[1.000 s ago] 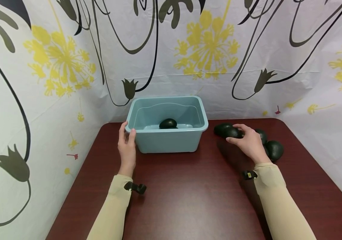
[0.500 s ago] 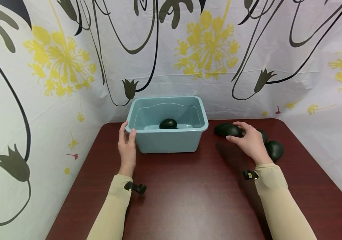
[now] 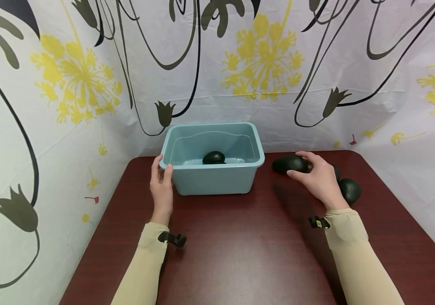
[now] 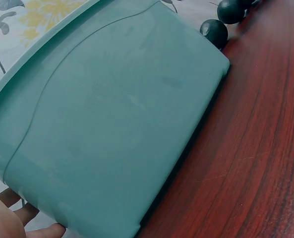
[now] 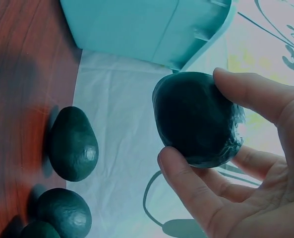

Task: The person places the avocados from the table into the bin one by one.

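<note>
Between right hand (image 3: pixel 318 178) fingers, avocado (image 3: pixel 291 164) sits gripped.

The surface (image 3: pixel 240 245) in front of me is dark red-brown wood grain. A light blue tub (image 3: pixel 213 178) stands on it at the far edge, just beside my left hand (image 3: pixel 162 186). Off past my right hand (image 3: pixel 318 178), three dark avocados (image 5: pixel 72 144) lie close together on the wood, one of them just right of that hand's wrist (image 3: pixel 350 189).

One avocado (image 3: pixel 335 173) mostly hidden behind the right hand (image 3: pixel 318 180); left hand (image 4: pixel 8 223) cut off in the wrist view.
</note>
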### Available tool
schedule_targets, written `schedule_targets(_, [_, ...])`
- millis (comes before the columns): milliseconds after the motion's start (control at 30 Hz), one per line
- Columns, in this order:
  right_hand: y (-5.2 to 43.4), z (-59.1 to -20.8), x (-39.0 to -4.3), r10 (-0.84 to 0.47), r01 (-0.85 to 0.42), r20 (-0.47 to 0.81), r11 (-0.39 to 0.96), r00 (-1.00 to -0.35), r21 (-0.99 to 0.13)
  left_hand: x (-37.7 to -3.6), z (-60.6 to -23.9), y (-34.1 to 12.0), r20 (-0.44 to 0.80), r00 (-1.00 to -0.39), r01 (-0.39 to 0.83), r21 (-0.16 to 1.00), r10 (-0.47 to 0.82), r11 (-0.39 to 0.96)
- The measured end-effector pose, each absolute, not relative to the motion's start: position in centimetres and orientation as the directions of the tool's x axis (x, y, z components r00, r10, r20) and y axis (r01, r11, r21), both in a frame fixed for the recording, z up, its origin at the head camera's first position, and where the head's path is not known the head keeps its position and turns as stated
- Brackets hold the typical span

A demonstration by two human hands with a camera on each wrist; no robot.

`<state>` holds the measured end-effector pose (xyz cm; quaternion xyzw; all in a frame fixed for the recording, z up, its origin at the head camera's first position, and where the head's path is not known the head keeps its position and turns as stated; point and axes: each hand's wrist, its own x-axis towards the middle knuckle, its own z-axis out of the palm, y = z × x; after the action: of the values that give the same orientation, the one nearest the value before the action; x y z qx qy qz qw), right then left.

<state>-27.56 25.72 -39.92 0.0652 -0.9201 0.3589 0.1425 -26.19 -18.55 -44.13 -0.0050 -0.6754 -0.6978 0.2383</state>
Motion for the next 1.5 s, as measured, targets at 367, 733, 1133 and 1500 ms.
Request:
schedule_targets(367, [24.9,-39.3,-26.9,-0.012,-0.246,0.354,0.742,-0.935,-0.624,-26.0,-44.2,-18.7,0.324,-0.887,0.334,0.942,-0.329,0.028])
schedule_targets(733, [24.1,-37.9,-25.9,-0.004,-0.278,0.400,0.725,-0.916,-0.630,-26.2,-44.3,-18.6,0.325,-0.888,0.334,0.942,-0.326,0.031])
schedule_targets(1133, [23.4,-36.6,-25.3,-0.014,-0.302,0.415,0.706,-0.910,-0.640,-26.7,-43.9,-18.1,0.340,-0.878,0.339,0.939,-0.338,0.064])
schedule_targets(1500, [22.4,-35.7,-25.8,-0.077,-0.365,0.454,0.717,-0.888,-0.593,-26.5,-44.0,-18.5,0.348,-0.874,0.350,0.935,-0.339,0.058])
